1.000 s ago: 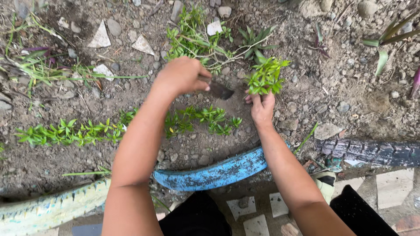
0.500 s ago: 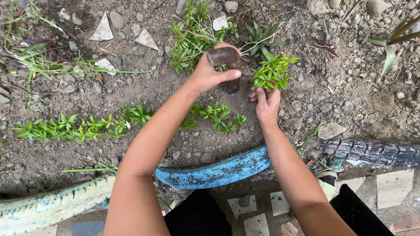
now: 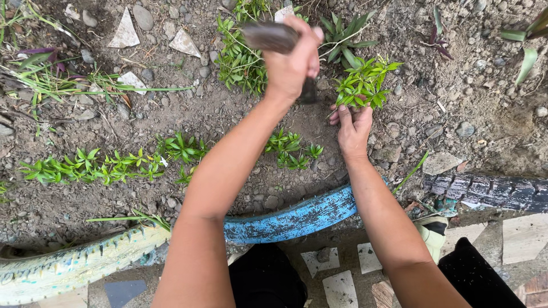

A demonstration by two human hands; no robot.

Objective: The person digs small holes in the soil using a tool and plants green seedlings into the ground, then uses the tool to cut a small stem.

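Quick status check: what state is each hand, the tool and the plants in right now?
left hand: raised, closed around the tool's handle.
digging tool: held above the ground, dark tip pointing down, blurred.
right hand: on the soil, fingers at the base of the seedling.
seedling: upright, leafy, held at the stem.
row of small plants: set in the soil, upright.
blue tyre edging: lying along the bed's edge.

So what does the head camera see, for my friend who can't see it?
A left hand raises a dark tool over soil while the right hand holds a small green plant. A blue tyre edge borders the bed.
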